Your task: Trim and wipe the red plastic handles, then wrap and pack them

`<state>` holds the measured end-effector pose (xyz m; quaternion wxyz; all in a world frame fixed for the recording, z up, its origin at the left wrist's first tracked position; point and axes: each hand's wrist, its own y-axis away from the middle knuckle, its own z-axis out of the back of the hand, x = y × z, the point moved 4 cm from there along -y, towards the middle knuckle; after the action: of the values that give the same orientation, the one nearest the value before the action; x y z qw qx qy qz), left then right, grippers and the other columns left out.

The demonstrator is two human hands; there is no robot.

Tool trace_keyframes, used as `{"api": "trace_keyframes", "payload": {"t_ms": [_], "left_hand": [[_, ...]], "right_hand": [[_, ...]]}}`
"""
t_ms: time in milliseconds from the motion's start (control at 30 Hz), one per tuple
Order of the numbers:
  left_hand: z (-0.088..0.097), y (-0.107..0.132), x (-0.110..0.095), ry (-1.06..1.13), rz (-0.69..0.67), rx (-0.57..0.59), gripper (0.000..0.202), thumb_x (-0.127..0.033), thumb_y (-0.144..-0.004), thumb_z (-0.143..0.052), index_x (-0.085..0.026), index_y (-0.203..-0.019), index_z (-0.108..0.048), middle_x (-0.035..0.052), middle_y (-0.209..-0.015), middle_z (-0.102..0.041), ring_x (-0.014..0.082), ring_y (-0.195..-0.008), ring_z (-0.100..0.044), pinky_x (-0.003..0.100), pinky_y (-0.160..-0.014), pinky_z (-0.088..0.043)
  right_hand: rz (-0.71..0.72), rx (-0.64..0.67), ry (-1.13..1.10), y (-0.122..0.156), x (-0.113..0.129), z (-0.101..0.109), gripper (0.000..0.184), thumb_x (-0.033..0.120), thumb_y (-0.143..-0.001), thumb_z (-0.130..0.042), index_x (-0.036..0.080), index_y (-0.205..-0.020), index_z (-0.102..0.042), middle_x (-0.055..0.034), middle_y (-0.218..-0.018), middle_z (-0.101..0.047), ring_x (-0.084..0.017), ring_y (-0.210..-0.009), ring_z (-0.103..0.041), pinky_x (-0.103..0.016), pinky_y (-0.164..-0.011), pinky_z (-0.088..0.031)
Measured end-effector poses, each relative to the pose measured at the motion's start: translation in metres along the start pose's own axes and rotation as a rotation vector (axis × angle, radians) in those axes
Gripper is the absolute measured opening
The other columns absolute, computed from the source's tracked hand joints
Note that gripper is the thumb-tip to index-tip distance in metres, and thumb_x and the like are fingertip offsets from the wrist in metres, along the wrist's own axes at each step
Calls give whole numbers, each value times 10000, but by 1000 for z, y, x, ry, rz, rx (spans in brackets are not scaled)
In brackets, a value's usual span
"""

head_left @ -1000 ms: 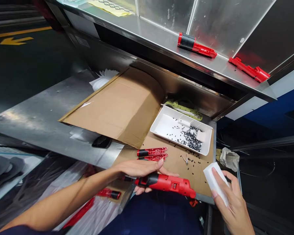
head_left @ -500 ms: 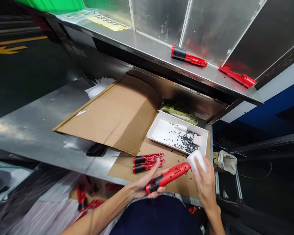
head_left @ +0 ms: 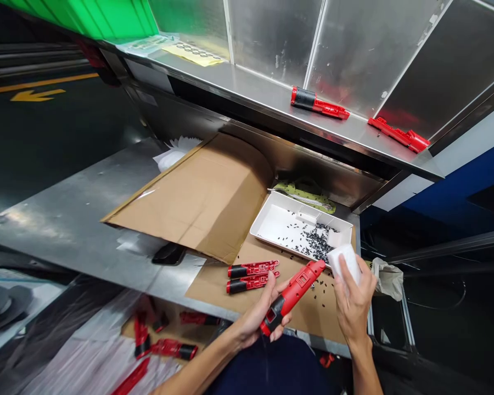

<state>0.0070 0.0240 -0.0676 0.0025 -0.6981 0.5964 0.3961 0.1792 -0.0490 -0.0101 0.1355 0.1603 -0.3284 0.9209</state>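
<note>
Since the earlier view, the red-and-black cordless power tool (head_left: pixel 293 293) has swung to a steeper angle, with its black lower end near the person and its red nose pointing far and to the right, just beside the white melamine sponge (head_left: pixel 343 263). The tool sits over the near edge of the counter (head_left: pixel 57 219), gripped by the left hand (head_left: pixel 256 318), whose fingers and thumb curl closed around its lower body. The right hand (head_left: pixel 354 304) is also closed, its fingers wrapped around the sponge and holding it up. Beyond the hands, two red-and-black tool housing halves (head_left: pixel 253 277) lie side by side on a cardboard sheet (head_left: pixel 296 307). Farther off, a white tray (head_left: pixel 267 211) holds many small black parts (head_left: pixel 316 241), and a few are scattered on the cardboard. More red housing parts (head_left: pixel 399 134) rest on a steel shelf (head_left: pixel 251 88) at the far right.
</note>
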Motion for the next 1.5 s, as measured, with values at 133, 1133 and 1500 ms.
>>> {"api": "trace_keyframes", "payload": {"t_ms": [133,1133,1500], "left_hand": [[-3,2,-4,-78,19,-39,1004,-861,-814,-185,-177,-1543,-268,-32,-540,-548,92,-338,-444,171,-362,-315],[-12,17,-34,121,-327,37,978,-853,-810,-299,-227,-1561,-268,69,-838,-681,137,-531,-599,238,-502,-472],[-26,27,-31,542,-129,110,466,-478,-967,-500,-61,-909,-699,114,-861,-719,158,-843,-712,197,-710,-556]], "right_hand": [[155,81,-34,3,15,5,498,147,-936,-519,383,-1372,-562,-94,-1437,-385,-315,-1223,-425,-510,-939,-462],[-241,66,-113,11,-71,-20,497,513,-977,-430,259,-1377,-579,-140,-1316,-456,-307,-1239,-439,-529,-1049,-352],[-273,124,-136,18,-84,-31,551,573,-960,-425,247,-1378,-575,-140,-1299,-471,-313,-1230,-451,-557,-1061,-355]]}}
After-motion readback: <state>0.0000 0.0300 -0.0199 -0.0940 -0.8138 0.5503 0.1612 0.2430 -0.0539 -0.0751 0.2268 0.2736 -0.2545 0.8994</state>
